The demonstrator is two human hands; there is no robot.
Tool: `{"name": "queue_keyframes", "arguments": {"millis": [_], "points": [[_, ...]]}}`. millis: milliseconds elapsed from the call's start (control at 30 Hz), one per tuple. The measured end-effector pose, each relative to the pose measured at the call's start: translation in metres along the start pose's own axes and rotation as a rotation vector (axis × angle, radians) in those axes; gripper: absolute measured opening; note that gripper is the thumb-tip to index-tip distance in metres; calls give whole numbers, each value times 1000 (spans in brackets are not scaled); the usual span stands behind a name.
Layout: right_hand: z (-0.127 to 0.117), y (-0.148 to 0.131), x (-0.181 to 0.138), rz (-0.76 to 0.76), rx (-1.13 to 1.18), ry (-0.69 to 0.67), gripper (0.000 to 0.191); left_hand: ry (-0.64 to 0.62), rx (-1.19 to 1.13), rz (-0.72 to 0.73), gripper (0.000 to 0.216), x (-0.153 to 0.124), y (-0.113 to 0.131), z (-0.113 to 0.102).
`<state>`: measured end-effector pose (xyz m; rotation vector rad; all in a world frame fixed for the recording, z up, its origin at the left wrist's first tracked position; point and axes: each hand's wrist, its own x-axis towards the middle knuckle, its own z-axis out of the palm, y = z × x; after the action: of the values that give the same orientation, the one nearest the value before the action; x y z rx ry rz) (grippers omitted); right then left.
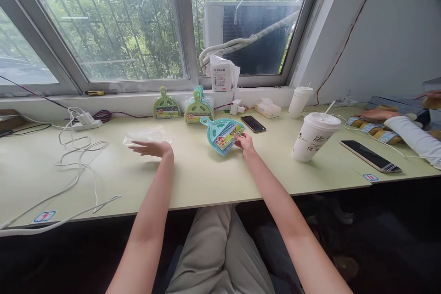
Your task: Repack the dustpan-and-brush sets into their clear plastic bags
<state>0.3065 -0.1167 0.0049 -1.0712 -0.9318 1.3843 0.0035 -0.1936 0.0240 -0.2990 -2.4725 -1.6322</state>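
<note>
A light-blue mini dustpan with a small brush (220,134) and a printed label is tilted above the table, its handle pointing to the upper left. My right hand (245,144) pinches its lower right edge by the label. Off to the left, my left hand (149,148) stretches its fingers out flat, palm side hidden, at the front of a clear plastic bag (146,135); whether it touches the bag I cannot tell. Behind stand a green dustpan set (166,105) and a stack of wrapped dustpan sets (199,109), green in front with blue ones behind.
White cables (80,161) tangle on the left near a power strip (82,121). Right of the dustpan are a black phone (253,123), a tissue pack (268,108), a large white cup (314,138) and another phone (370,156). A co-worker's hand (377,114) is at far right.
</note>
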Motion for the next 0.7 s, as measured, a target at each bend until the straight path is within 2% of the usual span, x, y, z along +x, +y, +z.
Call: {"name": "queue_keyframes", "arguments": {"millis": [133, 200, 233, 267, 300, 333, 400, 433, 467, 500, 533, 633, 700], "points": [[2, 0, -4, -1, -3, -26, 16, 46, -108, 123, 91, -13, 3, 5], [4, -1, -6, -12, -5, -22, 16, -22, -205, 183, 84, -14, 6, 6], [5, -1, -7, -21, -4, -15, 17, -116, -275, 214, 77, -16, 8, 6], [6, -1, -7, -32, -1, -8, 17, -267, -351, 230, 69, -21, 10, 7], [6, 0, -6, -43, 4, -5, 17, -479, -420, 226, 60, -27, 13, 7], [6, 0, -6, -53, 14, -10, 17, -736, -470, 198, 54, -36, 15, 7], [5, 0, -4, -57, 30, -46, 17, -1280, -474, 112, 56, -60, 19, 8], [4, 1, -3, -50, 30, -75, 17, -1480, -457, 93, 59, -72, 19, 9], [3, 1, -2, -41, 23, -109, 18, -1598, -455, 95, 59, -83, 19, 10], [2, 2, -1, -31, 8, -145, 18, -1636, -466, 100, 59, -92, 18, 11], [1, 2, 0, -17, -15, -179, 17, -1614, -475, 100, 57, -98, 16, 12], [1, 2, 2, 66, -119, -267, 11, -1392, -447, 49, 49, -97, 13, 20], [1, 1, 4, 140, -206, -283, 18, -1266, -404, 24, 47, -87, 11, 27]]}}
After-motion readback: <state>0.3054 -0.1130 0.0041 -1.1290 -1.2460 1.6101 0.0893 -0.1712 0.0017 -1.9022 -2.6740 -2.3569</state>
